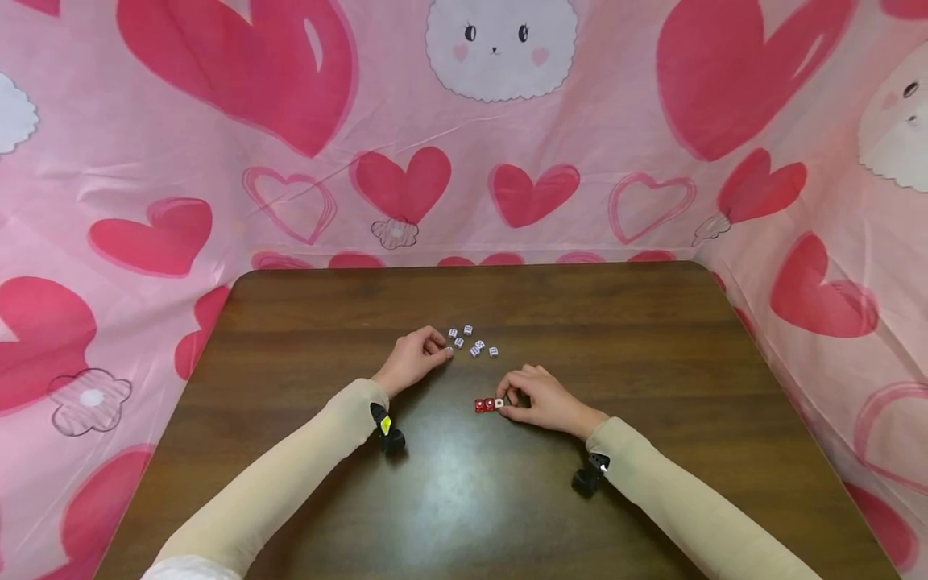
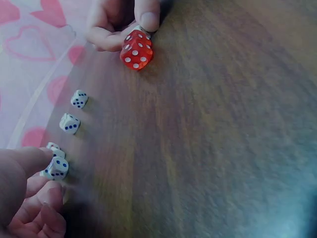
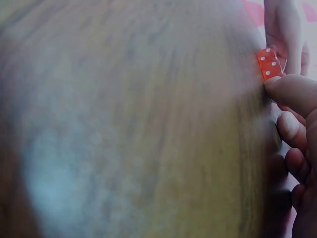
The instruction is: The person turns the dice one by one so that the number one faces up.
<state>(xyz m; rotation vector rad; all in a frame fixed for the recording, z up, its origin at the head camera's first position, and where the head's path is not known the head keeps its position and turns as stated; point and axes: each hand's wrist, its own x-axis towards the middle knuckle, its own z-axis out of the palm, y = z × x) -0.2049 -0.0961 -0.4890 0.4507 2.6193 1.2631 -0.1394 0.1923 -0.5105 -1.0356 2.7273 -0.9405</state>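
At frame centre, my left hand (image 1: 413, 360) pinches a white die (image 1: 449, 352) beside loose dice (image 1: 479, 345), and my right hand (image 1: 548, 402) pinches the white end die (image 1: 499, 403) beside two red dice (image 1: 484, 405), each presumably light, rigid, slick and best held by opposite faces.

- Head view: bright, fairly even light; pink backdrop (image 1: 478, 129) clear, soft creases shading it; dice pips small, hard to read
- Pale glare on the dark table (image 1: 449, 515), between the forearms; light source out of frame
- Left wrist: dimmer, hazy; wood grain smeared; bluish-white glare lower right; dark shadow beside left hand (image 2: 29, 188); red dice (image 2: 136, 52) reasonably sharp
- Right wrist: table badly blurred; whitish glare lower left, murky left edge; blurry dark shadow along right hand (image 3: 302, 134); red dice readable
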